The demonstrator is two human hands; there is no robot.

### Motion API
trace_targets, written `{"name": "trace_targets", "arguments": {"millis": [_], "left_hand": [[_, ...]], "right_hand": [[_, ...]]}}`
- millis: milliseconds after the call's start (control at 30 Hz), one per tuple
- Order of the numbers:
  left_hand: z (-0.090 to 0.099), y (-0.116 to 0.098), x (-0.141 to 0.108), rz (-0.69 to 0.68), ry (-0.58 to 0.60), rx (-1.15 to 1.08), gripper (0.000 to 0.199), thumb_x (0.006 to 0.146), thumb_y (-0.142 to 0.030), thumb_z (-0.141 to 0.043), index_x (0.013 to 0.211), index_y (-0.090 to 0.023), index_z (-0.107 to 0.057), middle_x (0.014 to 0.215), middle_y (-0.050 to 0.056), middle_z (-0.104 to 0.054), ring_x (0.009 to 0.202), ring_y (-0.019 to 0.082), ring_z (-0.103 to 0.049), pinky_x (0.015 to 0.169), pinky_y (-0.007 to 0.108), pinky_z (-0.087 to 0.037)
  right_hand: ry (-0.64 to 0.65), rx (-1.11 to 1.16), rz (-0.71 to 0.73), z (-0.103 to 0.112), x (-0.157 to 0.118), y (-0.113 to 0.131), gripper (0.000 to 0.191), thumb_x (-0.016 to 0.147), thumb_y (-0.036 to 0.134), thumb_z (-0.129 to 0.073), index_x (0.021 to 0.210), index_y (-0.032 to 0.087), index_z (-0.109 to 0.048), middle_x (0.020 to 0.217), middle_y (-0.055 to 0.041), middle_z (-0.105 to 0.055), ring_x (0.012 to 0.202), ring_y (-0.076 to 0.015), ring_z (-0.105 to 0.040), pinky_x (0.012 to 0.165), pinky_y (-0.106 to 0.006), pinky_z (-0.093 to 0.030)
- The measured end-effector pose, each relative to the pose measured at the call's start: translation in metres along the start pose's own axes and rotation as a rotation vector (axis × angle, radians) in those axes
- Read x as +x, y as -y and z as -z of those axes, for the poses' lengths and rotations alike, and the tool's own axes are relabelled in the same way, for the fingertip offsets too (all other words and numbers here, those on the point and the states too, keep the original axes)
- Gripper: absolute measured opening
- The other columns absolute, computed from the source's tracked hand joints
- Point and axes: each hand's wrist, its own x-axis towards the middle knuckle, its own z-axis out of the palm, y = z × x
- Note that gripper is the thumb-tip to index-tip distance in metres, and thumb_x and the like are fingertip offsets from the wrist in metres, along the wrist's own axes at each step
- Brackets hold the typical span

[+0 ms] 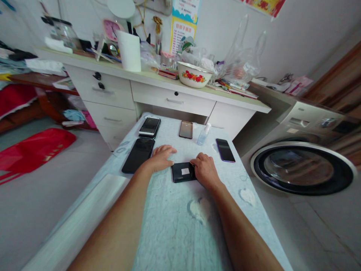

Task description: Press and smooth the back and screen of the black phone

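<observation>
A dark smartphone (177, 176) with a small white sticker lies back side up on the cloth-covered table (175, 233). My right hand (205, 169) is closed around its right end, with the fingers curled at the edge. Beside its upper left corner, my left hand (161, 158) has its fingers stretched out over the cloth. The left thumb tip is at the phone's edge; whether it touches I cannot tell. A black tablet (138, 155) lies just left of my left hand. Beyond the hands are a phone case (186, 130) and a clear spray bottle (203, 135).
Another phone (225, 150) lies near the table's right edge, and stacked devices (150, 126) lie at the back left. Behind stands a white desk (172, 96) with a flowered bowl (194, 75) and a paper roll (129, 52). A washing machine (301, 124) is on the right.
</observation>
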Motion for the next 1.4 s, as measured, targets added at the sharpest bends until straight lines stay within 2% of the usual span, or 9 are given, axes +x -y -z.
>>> {"name": "trace_targets", "arguments": {"millis": [167, 500, 833, 1400], "left_hand": [[0.0, 0.0, 0.0, 0.002, -0.016, 0.006, 0.05, 0.07, -0.023, -0.056, 0.119, -0.03, -0.052, 0.138, 0.001, -0.045, 0.134, 0.021, -0.035, 0.112, 0.037, -0.025], [0.0, -0.002, -0.001, 0.01, -0.031, -0.02, 0.047, 0.069, -0.022, -0.056, 0.115, -0.03, -0.055, 0.138, 0.001, -0.046, 0.133, 0.022, -0.036, 0.112, 0.039, -0.025], [-0.001, -0.002, 0.001, 0.019, -0.022, -0.01, 0.048, 0.069, -0.023, -0.055, 0.116, -0.029, -0.056, 0.139, 0.002, -0.046, 0.133, 0.023, -0.036, 0.112, 0.04, -0.025], [0.0, -0.005, 0.0, 0.029, -0.017, 0.009, 0.048, 0.071, -0.022, -0.055, 0.118, -0.028, -0.055, 0.139, 0.002, -0.045, 0.133, 0.022, -0.036, 0.113, 0.038, -0.025]], "right_hand": [[0.027, -0.061, -0.038, 0.006, -0.002, -0.012, 0.031, 0.09, 0.016, -0.043, 0.094, 0.022, -0.073, 0.095, -0.0082, -0.056, 0.092, -0.0192, -0.048, 0.077, -0.031, -0.028], [0.083, -0.104, -0.104, 0.013, -0.002, -0.041, 0.034, 0.092, 0.02, -0.041, 0.101, 0.026, -0.073, 0.096, -0.008, -0.059, 0.094, -0.0194, -0.053, 0.074, -0.03, -0.03], [0.067, -0.122, -0.146, 0.01, -0.003, -0.059, 0.032, 0.093, 0.025, -0.043, 0.097, 0.028, -0.074, 0.094, -0.0064, -0.062, 0.094, -0.019, -0.056, 0.07, -0.029, -0.032], [0.057, -0.013, 0.018, 0.006, -0.003, -0.031, 0.033, 0.09, 0.016, -0.042, 0.1, 0.025, -0.072, 0.094, -0.007, -0.058, 0.091, -0.019, -0.05, 0.078, -0.029, -0.031]]}}
